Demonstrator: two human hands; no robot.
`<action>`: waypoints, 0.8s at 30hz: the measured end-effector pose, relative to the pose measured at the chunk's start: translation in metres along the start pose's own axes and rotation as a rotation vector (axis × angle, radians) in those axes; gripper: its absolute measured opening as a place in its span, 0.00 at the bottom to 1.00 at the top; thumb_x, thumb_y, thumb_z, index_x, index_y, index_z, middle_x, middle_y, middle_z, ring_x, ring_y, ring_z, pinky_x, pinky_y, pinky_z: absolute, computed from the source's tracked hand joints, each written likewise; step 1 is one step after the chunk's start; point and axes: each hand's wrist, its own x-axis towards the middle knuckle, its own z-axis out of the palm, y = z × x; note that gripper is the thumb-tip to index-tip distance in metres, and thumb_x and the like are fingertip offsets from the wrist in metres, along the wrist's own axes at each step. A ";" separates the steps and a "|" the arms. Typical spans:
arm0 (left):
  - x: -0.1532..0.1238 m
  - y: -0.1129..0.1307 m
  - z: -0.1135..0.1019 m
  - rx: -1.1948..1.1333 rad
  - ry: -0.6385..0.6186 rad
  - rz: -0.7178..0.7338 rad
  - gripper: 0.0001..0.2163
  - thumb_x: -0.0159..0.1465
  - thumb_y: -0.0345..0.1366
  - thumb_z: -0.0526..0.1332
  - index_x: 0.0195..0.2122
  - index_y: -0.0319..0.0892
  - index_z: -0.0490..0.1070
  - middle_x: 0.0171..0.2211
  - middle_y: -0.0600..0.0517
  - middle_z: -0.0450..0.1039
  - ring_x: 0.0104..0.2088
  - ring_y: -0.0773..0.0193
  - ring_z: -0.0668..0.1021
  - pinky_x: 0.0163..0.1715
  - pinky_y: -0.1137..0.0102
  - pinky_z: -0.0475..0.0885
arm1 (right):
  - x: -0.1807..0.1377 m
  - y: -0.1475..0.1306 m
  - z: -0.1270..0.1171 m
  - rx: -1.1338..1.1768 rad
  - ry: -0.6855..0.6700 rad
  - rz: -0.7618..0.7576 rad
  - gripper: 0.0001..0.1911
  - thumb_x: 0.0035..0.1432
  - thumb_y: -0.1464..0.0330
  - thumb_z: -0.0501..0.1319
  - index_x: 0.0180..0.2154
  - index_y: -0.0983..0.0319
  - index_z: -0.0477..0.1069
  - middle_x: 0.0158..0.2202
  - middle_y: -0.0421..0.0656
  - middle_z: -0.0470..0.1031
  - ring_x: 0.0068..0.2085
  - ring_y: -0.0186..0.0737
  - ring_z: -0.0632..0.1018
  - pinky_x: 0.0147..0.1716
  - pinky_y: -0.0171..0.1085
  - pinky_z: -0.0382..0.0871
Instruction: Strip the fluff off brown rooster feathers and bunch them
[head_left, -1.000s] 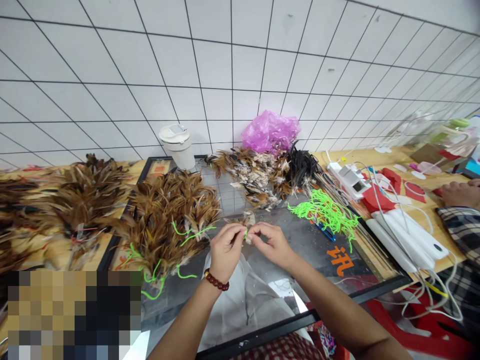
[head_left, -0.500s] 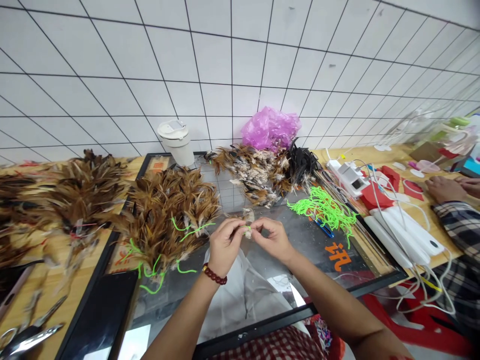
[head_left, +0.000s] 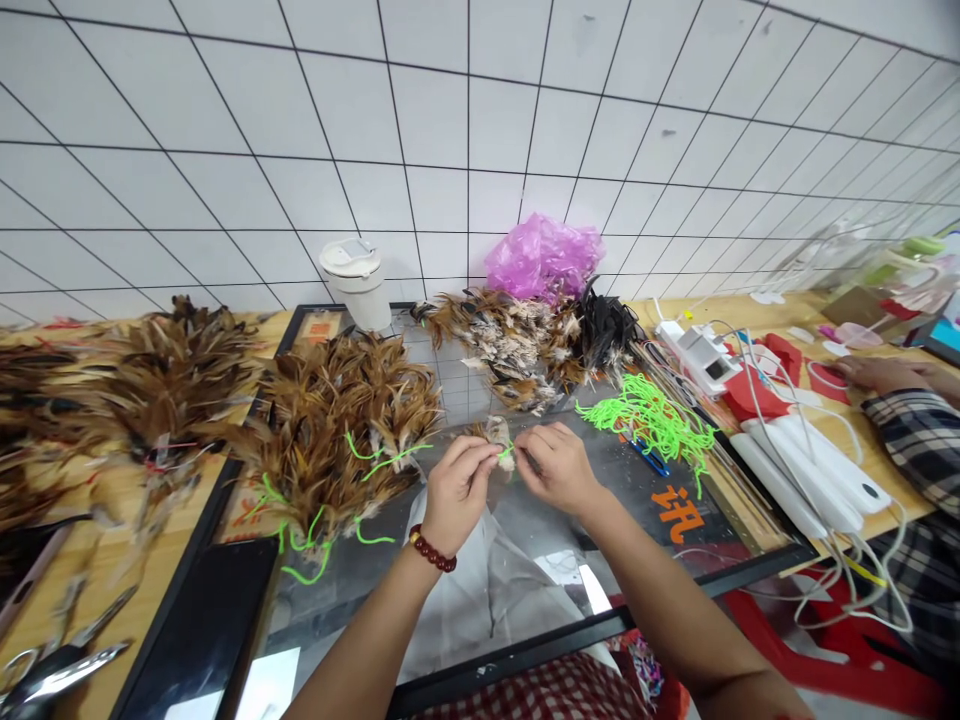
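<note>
At the middle of a black-framed glass panel point(head_left: 604, 450), the left hand point(head_left: 457, 480) and the right hand point(head_left: 559, 468) meet over a small feather bundle point(head_left: 497, 430). The left thumb and fingers pinch a bright green cord point(head_left: 508, 450) at the bundle's pale near end; the right thumb and curled fingers pinch the same cord just to the right, leaving a short stretch visible between them. Whether the cord is knotted is too small to tell. A dark red bead bracelet point(head_left: 433, 552) circles the left wrist.

To the left on the panel lies a pile of brown feathers point(head_left: 345, 410), green cord ends sticking out along its near and right sides. Farther left, more brown feathers point(head_left: 169, 390) lie on the wooden table point(head_left: 150, 565), with scissors point(head_left: 75, 665) at the near left. On the far side, a white lidded cup point(head_left: 356, 285) stands close to the tiled wall point(head_left: 431, 110); right of it come loose mixed feathers point(head_left: 514, 340), a crumpled pink plastic bag point(head_left: 544, 255) behind them, and black feathers point(head_left: 606, 325).

Right of the hands, a tangled heap of green cords point(head_left: 652, 415) partly covers a blue object point(head_left: 649, 459). At the far right, another person's hand point(head_left: 885, 373) rests near red pieces point(head_left: 784, 358), below it a plaid sleeve point(head_left: 915, 440).
</note>
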 end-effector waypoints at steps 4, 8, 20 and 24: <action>-0.001 0.004 -0.001 -0.070 -0.027 0.019 0.10 0.63 0.26 0.56 0.42 0.43 0.73 0.38 0.50 0.71 0.30 0.72 0.76 0.33 0.74 0.73 | 0.000 0.001 0.003 -0.029 -0.012 0.032 0.03 0.59 0.72 0.55 0.34 0.62 0.67 0.29 0.41 0.73 0.31 0.35 0.71 0.34 0.37 0.56; -0.001 0.004 0.000 -0.052 -0.028 -0.003 0.10 0.63 0.27 0.55 0.43 0.43 0.73 0.38 0.50 0.72 0.27 0.73 0.75 0.30 0.75 0.72 | 0.000 0.004 0.003 -0.049 0.004 0.056 0.04 0.59 0.72 0.54 0.34 0.62 0.67 0.29 0.41 0.73 0.30 0.34 0.70 0.33 0.36 0.55; 0.007 -0.003 -0.011 0.217 -0.390 -0.278 0.09 0.59 0.27 0.55 0.24 0.41 0.72 0.28 0.51 0.71 0.31 0.65 0.73 0.34 0.69 0.67 | -0.001 0.013 0.005 -0.224 -0.039 0.226 0.04 0.54 0.72 0.56 0.28 0.61 0.68 0.24 0.39 0.70 0.26 0.34 0.67 0.31 0.36 0.52; 0.009 0.007 -0.009 -0.150 -0.318 -0.220 0.08 0.60 0.33 0.58 0.25 0.40 0.72 0.43 0.44 0.72 0.43 0.60 0.74 0.41 0.67 0.68 | -0.002 0.013 0.007 -0.202 -0.129 0.240 0.02 0.52 0.72 0.57 0.28 0.61 0.67 0.26 0.39 0.71 0.28 0.35 0.68 0.31 0.36 0.50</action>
